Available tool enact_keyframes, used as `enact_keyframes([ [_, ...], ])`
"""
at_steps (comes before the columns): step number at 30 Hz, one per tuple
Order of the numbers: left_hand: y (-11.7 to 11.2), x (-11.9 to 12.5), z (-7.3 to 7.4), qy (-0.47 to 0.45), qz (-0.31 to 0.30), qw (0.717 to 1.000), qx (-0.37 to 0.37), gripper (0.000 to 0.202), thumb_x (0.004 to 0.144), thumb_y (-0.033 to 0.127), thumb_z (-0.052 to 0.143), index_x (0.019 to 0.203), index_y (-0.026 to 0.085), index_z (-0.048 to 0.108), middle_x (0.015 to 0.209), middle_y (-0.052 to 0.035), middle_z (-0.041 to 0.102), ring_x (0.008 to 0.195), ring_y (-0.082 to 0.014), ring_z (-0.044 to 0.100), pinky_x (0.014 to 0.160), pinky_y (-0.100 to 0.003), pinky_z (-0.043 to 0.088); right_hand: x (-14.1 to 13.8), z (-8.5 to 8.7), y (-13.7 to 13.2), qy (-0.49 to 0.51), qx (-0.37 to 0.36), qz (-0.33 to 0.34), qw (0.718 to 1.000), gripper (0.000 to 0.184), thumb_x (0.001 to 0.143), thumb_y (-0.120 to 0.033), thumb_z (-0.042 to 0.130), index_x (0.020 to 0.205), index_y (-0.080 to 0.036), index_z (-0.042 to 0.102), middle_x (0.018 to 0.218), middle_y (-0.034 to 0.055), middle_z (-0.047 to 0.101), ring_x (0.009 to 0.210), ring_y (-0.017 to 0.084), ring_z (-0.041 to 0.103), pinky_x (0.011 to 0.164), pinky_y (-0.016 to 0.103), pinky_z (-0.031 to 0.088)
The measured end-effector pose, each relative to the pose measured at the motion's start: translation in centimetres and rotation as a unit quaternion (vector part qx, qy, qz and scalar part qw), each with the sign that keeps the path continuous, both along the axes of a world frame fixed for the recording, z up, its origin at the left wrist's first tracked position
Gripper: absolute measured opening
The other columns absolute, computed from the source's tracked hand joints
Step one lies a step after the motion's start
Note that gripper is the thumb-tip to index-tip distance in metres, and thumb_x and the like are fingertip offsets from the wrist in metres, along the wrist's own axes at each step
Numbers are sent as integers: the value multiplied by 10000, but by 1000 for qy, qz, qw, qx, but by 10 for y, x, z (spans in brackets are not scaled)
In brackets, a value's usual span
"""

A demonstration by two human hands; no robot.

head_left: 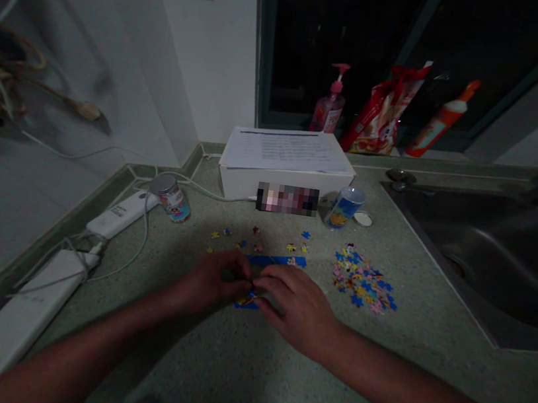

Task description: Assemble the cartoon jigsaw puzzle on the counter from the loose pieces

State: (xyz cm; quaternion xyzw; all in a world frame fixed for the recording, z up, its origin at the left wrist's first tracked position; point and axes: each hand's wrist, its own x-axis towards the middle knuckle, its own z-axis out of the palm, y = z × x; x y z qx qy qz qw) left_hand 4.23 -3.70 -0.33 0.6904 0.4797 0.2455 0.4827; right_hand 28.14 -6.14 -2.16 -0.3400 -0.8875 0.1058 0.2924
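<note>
Figure: I see the left hand (214, 278) and right hand (294, 310) curled, fingertips meeting over the partly built blue jigsaw puzzle (276, 260); I cannot tell whether they grip a piece. Heaped loose pieces (363, 278) lie right of the puzzle.

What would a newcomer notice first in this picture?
The bare left hand and right hand meet at the centre over a flat blue jigsaw section. To their right lies a colourful heap of small jigsaw pieces. Behind them stands a white cardboard box.
</note>
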Motion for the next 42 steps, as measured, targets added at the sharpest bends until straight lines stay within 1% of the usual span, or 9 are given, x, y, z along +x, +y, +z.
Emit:
enact_keyframes([
  [9,-1,1,0,-6,-12,1000,-16,103,854,291,715,912,217,672,905,-60,769,862,-228,717,808,-408,597,1,1,0,3,2,-4,1000,145,1013,-249,687,1137,-191,735,1179,122,767,1050,286,729,926,468,608],
  [13,3,-3,-3,12,4,999,42,107,888,316,698,944,224,704,922,-66,777,870,-234,714,842,-425,590,4,1,0,14,-28,-12,999,149,987,-224,692,1132,-212,724,1196,113,759,1080,280,718,941,466,596],
  [16,9,-11,-6,62,37,992,99,116,913,330,681,984,247,719,946,-56,785,882,-244,711,861,-437,585,8,-1,1,27,-58,-19,998,179,961,-207,706,1139,-222,715,1181,104,756,1083,276,716,946,465,593],
  [18,12,-15,-7,103,30,987,121,105,919,316,676,996,266,727,959,-44,786,886,-249,709,868,-443,579,10,-2,1,29,-80,-21,996,183,951,-203,718,1133,-224,710,1169,97,757,1081,276,717,948,469,593],
  [24,11,-16,-4,178,-44,967,178,77,928,264,679,969,272,743,946,-34,755,930,-256,691,892,-442,539,12,0,-1,8,-119,-26,993,180,915,-165,745,1080,-222,700,1113,82,753,1046,274,708,936,466,591],
  [29,9,-14,-4,185,-72,960,195,78,940,238,676,981,264,736,960,-44,756,951,-259,683,898,-442,526,9,1,-5,-11,-120,-27,992,149,893,-146,737,1019,-216,699,1049,72,733,1002,267,690,902,454,588],
  [33,9,-14,-4,193,-87,956,201,41,950,246,691,953,251,732,935,-38,746,917,-248,676,863,-422,510,9,-1,-6,-33,-126,-31,991,128,882,-141,746,991,-195,706,1011,76,720,981,276,687,889,468,589],
  [38,7,-12,1,193,-161,945,211,126,985,313,715,888,242,753,917,-36,735,924,-240,681,876,-408,490,8,-1,-5,-42,-124,-30,991,137,876,-146,747,989,-207,699,1020,74,719,986,273,685,884,456,579],
  [42,5,-11,3,199,-184,942,199,113,977,318,730,903,250,781,929,-39,741,925,-244,692,860,-407,492,7,-3,-5,-45,-115,-31,992,154,867,-131,743,991,-211,697,1023,71,715,994,273,677,898,455,572],
])
